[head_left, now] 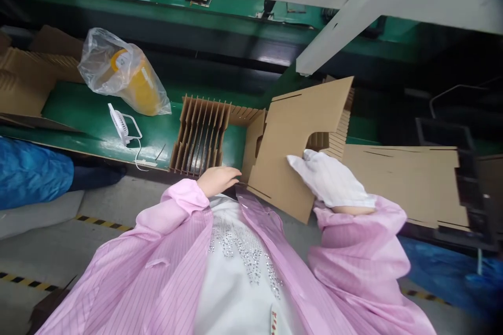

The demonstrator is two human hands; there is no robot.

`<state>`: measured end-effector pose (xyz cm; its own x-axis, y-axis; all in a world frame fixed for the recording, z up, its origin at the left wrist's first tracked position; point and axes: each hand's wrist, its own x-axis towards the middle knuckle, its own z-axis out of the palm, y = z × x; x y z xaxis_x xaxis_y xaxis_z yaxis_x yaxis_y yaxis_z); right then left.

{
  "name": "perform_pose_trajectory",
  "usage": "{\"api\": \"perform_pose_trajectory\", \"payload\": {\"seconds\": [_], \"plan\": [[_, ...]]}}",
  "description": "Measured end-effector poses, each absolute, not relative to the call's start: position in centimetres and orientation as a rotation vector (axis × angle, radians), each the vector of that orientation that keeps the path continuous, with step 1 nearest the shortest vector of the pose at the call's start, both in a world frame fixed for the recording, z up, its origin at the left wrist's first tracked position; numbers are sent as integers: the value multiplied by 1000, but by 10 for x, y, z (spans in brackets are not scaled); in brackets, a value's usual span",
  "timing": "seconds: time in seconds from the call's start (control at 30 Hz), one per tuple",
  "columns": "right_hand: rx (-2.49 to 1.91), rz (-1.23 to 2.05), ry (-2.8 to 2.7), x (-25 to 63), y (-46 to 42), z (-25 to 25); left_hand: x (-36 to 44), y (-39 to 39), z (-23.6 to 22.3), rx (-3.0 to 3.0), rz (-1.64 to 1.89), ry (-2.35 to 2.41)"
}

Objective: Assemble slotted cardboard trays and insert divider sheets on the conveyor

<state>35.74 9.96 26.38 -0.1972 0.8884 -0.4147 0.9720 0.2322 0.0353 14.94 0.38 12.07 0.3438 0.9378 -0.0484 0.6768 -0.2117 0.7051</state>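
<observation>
My right hand (pixel 332 178), in a white glove, grips a flat brown cardboard sheet (pixel 288 141) beside its cut-out notch. The thumb lies on the near face, and some fingertips are hidden at the notch. The sheet stands tilted in front of slotted cardboard pieces (pixel 338 138). My bare left hand (pixel 219 180) is stretched out by the near edge of the green bench, with nothing visible in it. Just beyond it a row of upright cardboard dividers (pixel 200 136) stands in a cardboard box (pixel 255 138). I cannot tell whether the left fingertips touch the box.
A small white fan (pixel 122 124) with a cable and a clear plastic bag (pixel 104 60) holding a yellow item sit on the green bench (pixel 90 128). More cardboard (pixel 408 178) lies at right. A white beam (pixel 353 21) slants overhead. A person's blue sleeve (pixel 35 172) shows at left.
</observation>
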Motion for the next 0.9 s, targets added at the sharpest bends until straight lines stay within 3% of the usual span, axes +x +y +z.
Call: {"api": "perform_pose_trajectory", "payload": {"seconds": [0.47, 0.9], "plan": [[1745, 10, 2196, 331, 86, 263, 174, 7, 103, 2301, 227, 1303], [1799, -66, 2135, 315, 90, 253, 182, 10, 106, 2212, 195, 1460]]}}
